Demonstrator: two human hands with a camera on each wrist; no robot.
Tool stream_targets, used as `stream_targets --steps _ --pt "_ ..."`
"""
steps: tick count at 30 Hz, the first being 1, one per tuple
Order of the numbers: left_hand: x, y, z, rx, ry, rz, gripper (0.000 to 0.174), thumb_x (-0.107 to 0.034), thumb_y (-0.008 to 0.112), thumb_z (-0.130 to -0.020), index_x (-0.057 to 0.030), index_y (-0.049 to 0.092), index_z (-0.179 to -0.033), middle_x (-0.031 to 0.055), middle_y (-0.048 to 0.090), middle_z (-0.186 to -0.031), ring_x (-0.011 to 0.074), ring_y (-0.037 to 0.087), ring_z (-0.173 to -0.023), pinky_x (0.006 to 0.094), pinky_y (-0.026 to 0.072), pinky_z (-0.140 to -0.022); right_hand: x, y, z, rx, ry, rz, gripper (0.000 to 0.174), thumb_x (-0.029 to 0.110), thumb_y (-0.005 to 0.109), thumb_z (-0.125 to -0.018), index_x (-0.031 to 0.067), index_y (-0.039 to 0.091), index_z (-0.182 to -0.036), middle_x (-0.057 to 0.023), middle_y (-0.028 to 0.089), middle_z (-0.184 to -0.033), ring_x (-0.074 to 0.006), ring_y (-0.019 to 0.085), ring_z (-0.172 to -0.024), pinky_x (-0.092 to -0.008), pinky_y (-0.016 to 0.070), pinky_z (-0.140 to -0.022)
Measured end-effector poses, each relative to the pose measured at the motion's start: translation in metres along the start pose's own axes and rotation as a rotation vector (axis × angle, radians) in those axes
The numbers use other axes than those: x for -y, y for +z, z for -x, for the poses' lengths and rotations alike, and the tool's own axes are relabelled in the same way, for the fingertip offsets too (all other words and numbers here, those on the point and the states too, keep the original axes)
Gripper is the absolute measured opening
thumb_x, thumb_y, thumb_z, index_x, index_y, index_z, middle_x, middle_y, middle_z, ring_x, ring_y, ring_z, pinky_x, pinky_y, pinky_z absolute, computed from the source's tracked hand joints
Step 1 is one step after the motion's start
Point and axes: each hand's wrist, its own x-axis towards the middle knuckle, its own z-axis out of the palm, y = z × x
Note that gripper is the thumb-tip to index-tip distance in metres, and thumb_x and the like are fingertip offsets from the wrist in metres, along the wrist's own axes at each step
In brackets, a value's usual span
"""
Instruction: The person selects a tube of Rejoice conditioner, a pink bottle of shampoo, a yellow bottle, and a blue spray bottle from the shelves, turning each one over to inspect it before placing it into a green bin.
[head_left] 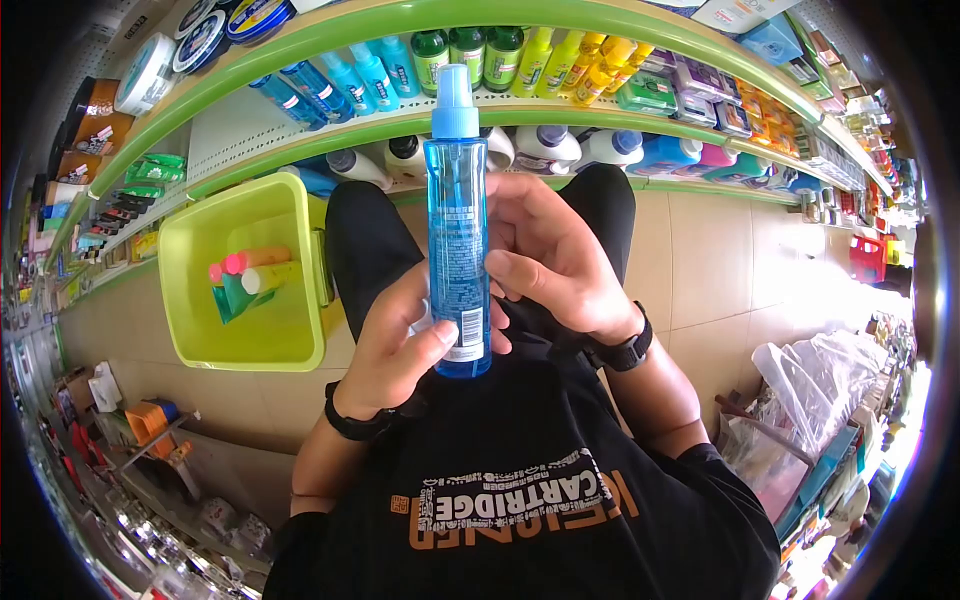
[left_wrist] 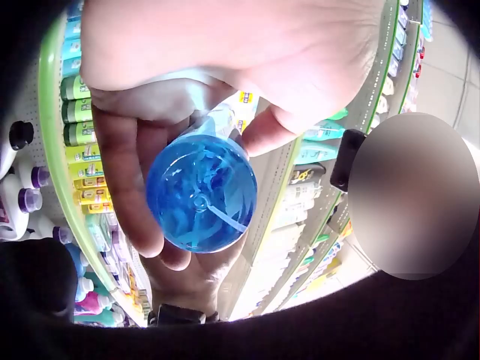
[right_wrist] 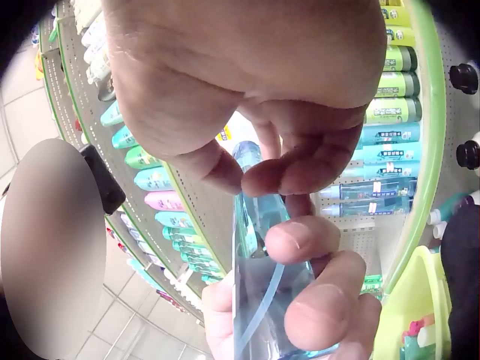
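A clear blue spray bottle (head_left: 458,250) with a light blue cap stands upright before the person's chest, its printed label and barcode facing the head camera. The left hand (head_left: 395,335) grips its lower part, thumb across the label's edge and fingers behind. The right hand (head_left: 555,255) is at the bottle's right side, fingers curled and thumb tip against or very near it. In the left wrist view the bottle's round base (left_wrist: 201,196) shows with the tube inside. The right wrist view shows the bottle (right_wrist: 270,292) tilted between both hands' fingers.
A yellow-green basket (head_left: 170,290) on the floor at the left holds several pink-capped, green and yellow items. Ahead, green-edged shelves (head_left: 370,128) carry rows of bottles. Clear plastic wrap (head_left: 815,385) lies over goods at the right. The person's knees flank the hands.
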Motion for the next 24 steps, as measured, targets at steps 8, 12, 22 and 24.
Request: stream_targets --steps 8,12,22,24 --pt "0.001 0.0005 -0.0012 -0.005 0.019 -0.029 0.044 -0.016 0.053 -0.101 0.0039 0.048 -0.14 0.0181 0.068 -0.116 0.0284 0.074 -0.101 0.0409 0.0598 -0.092 -0.0004 -0.0002 0.0003 0.001 0.004 0.018 0.05 0.0 0.057 -0.105 -0.0021 0.036 -0.151 -0.009 0.061 -0.122 -0.0125 0.061 -0.103 -0.0294 0.0529 -0.09" --pt "0.0004 0.0004 -0.0013 -0.002 0.02 -0.076 0.043 -0.016 0.054 -0.102 0.0043 0.048 -0.139 0.0178 0.067 -0.117 0.0269 0.074 -0.101 0.0394 0.0593 -0.092 -0.0011 -0.0009 0.0008 0.008 -0.007 0.006 0.05 0.0 0.057 -0.105 -0.0024 0.036 -0.151 -0.0099 0.061 -0.125 -0.0134 0.062 -0.106 -0.0301 0.0532 -0.092" --pt "0.0021 -0.0014 -0.0008 0.002 0.036 -0.095 0.042 -0.015 0.054 -0.103 0.0043 0.048 -0.14 0.0179 0.067 -0.118 0.0264 0.074 -0.102 0.0386 0.0589 -0.092 -0.0023 -0.0026 0.0004 0.018 -0.003 0.009 0.05 0.0 0.057 -0.106 -0.0024 0.036 -0.151 -0.0096 0.062 -0.123 -0.0123 0.062 -0.103 -0.0294 0.0539 -0.089" --pt "0.0024 -0.0014 -0.0009 0.001 0.034 -0.094 0.042 -0.015 0.054 -0.103 0.0042 0.048 -0.14 0.0179 0.067 -0.119 0.0263 0.074 -0.102 0.0385 0.059 -0.092 -0.0019 -0.0011 0.0008 0.006 -0.004 0.013 0.05 0.001 0.057 -0.106 -0.0024 0.036 -0.151 -0.0094 0.062 -0.122 -0.012 0.062 -0.101 -0.0292 0.0538 -0.088"
